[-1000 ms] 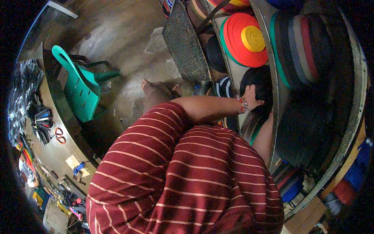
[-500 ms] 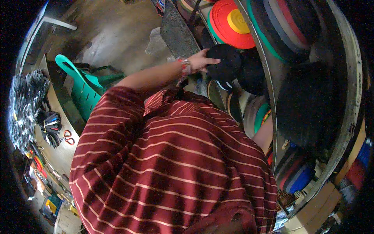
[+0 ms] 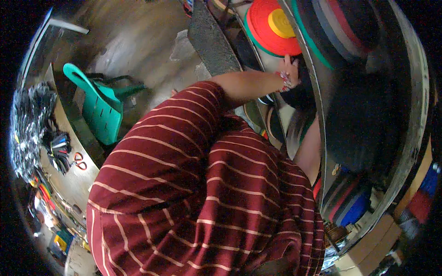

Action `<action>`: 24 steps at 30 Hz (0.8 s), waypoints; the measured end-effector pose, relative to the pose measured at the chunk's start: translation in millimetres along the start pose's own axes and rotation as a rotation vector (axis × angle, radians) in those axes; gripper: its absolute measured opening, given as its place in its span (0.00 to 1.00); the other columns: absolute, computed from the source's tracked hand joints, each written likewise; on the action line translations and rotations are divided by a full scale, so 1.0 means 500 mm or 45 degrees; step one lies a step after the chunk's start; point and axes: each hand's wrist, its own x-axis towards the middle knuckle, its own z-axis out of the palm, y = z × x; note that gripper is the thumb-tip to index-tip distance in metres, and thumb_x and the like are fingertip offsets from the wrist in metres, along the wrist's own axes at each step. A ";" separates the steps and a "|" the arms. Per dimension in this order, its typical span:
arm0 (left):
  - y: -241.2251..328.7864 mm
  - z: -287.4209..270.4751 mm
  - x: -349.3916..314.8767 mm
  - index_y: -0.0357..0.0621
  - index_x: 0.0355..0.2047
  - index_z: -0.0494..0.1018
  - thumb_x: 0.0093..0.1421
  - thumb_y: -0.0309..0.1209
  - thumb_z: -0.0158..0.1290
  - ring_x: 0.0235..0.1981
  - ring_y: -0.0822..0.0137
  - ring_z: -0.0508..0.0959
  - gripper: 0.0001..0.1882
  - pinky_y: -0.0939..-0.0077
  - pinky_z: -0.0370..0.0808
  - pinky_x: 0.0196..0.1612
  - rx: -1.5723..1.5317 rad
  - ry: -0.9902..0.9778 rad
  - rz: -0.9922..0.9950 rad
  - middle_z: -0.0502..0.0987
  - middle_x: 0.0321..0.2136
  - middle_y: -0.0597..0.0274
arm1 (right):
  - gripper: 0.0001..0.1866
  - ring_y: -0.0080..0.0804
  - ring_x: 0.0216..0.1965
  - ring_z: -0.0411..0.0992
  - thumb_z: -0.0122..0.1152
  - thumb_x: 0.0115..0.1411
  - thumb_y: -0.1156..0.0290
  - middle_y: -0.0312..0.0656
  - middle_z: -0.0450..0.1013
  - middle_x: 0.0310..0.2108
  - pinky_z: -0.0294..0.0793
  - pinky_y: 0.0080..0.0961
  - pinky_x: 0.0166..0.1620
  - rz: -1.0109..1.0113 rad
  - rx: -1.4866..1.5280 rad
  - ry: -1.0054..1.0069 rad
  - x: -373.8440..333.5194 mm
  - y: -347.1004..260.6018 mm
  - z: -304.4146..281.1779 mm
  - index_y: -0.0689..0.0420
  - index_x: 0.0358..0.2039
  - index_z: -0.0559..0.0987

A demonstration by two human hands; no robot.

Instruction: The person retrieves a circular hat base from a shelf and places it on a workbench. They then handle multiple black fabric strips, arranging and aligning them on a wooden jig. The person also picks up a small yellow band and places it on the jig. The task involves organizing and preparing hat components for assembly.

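My left arm reaches across to the shelf on the right, beaded bracelets at its wrist. My left hand [image 3: 290,72] lies against a black roll [image 3: 298,96] of strap-like material, just below a red roll [image 3: 269,34] with a yellow centre and green edge. Its visible fingers stretch upward near the red roll's lower edge; no object shows in its grip, though part of the hand is in dark shadow. My right forearm [image 3: 309,154] enters the shelf behind its upright metal edge, and the right hand itself is hidden among the rolls.
More rolls, striped grey, red and black [image 3: 338,27], fill the shelf, with blue and dark ones [image 3: 350,207] lower down. A green plastic chair [image 3: 103,110] stands left. Red-handled scissors [image 3: 80,161] lie on a table with shiny bundles [image 3: 27,133]. A cardboard box [image 3: 373,248] sits lower right.
My left hand has moved right and deeper into the shelf, away from where it was on a black roll's front. That front roll no longer shows in its former place. My torso has turned right.
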 end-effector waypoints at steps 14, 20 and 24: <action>-0.031 -0.016 0.004 0.40 0.40 0.65 0.52 0.49 0.46 0.30 0.53 0.73 0.25 0.62 0.70 0.32 -0.050 -0.248 -0.363 0.73 0.31 0.50 | 0.28 0.37 0.47 0.63 0.47 0.56 0.52 0.43 0.62 0.50 0.62 0.35 0.50 0.137 0.079 -0.101 0.045 -0.003 0.102 0.59 0.50 0.63; -0.020 -0.216 -0.051 0.41 0.45 0.62 0.53 0.54 0.44 0.32 0.56 0.74 0.30 0.64 0.71 0.33 -0.760 -0.868 -0.362 0.73 0.32 0.53 | 0.28 0.37 0.47 0.63 0.46 0.56 0.53 0.43 0.62 0.50 0.62 0.35 0.49 0.190 0.095 -0.183 0.013 -0.019 0.149 0.59 0.51 0.63; 0.001 -0.443 -0.075 0.38 0.51 0.57 0.50 0.59 0.45 0.36 0.70 0.71 0.39 0.70 0.69 0.39 -0.842 -1.139 -0.547 0.69 0.37 0.60 | 0.27 0.37 0.47 0.63 0.46 0.56 0.53 0.42 0.62 0.50 0.62 0.35 0.49 0.296 0.050 -0.315 -0.084 -0.025 0.174 0.59 0.51 0.62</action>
